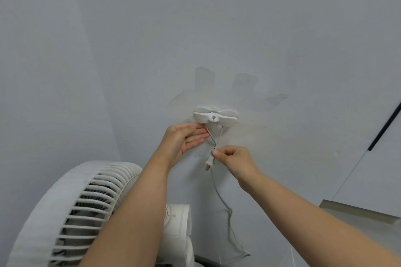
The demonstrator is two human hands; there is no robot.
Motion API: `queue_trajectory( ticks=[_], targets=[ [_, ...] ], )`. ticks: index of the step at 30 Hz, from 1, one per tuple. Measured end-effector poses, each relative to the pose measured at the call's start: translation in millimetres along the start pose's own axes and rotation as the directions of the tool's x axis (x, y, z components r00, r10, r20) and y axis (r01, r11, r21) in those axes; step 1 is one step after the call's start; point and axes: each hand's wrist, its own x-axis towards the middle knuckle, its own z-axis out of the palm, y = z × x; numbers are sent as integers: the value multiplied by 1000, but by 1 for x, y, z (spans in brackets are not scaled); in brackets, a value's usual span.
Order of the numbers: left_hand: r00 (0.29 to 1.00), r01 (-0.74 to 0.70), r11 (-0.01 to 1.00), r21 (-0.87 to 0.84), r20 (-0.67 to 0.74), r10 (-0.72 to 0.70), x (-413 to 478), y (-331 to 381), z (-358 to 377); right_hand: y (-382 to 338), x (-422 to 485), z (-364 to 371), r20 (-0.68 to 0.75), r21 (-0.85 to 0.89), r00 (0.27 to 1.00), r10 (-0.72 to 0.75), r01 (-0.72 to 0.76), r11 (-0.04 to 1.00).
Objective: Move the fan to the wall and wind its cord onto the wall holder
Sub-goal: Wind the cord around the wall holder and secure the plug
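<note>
Faint rectangular patches (245, 81) sit just above the frame's centre, and a white panel (379, 169), a dark slanting strip (385, 124) and a pale ledge (355, 212) fill the right edge.

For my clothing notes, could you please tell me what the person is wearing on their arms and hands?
The left hand and right hand are bare: no gloves, rings or watch. Both forearms are bare too, with no sleeve in view.

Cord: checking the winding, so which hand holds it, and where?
The right hand pinches the cord just behind its plug; the open left hand only touches the loop under the wall holder.
</note>
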Motion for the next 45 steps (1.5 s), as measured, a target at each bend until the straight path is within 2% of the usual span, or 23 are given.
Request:
queue_trajectory(
  ticks=[5, 11, 17, 20, 23, 28, 32, 35, 37, 41, 45],
  targets=[
    [971, -150, 941, 303, -134, 198, -1, -4, 9, 2, -5, -2, -141, -136, 984, -109, 90, 987],
    [944, -157, 893, 422, -203, 262, 5, -8, 12, -1, -7, -9, -128, -118, 989, -73, 57, 991],
    [941, -95, 815, 572, -215, 261, 11, -17, 12, -16, -7, -13, -79, 143, 997, -9, 20, 990],
    [938, -39, 760, 649, -239, 251, 12, -20, 8, -25, -9, -16, -107, 291, 994, -18, 48, 955],
    [932, 22, 712, 702, -272, 240, 12, -22, 5, -29, -8, -20, -139, 364, 990, -27, 76, 928],
    [924, 57, 730, 681, -313, 220, 11, -24, 9, -21, -5, -18, -157, 427, 986, 46, 26, 904],
    [923, 14, 783, 622, -309, 229, 8, -25, 18, -14, 0, -8, -95, 285, 994, 62, -33, 958],
    [914, -8, 825, 565, -330, 235, 9, -25, 20, -13, 4, -1, -83, 208, 996, 40, -22, 978],
    [910, -38, 861, 507, -338, 239, 9, -23, 20, -12, 5, 1, -107, 141, 994, 18, -3, 990],
    [929, -66, 918, 391, -313, 200, 7, -19, 18, -4, 6, 3, -198, -102, 977, -79, 60, 993],
    [944, -66, 922, 382, -275, 181, 8, -18, 13, -1, 3, 7, -166, -136, 981, -105, 82, 987]
  ],
)
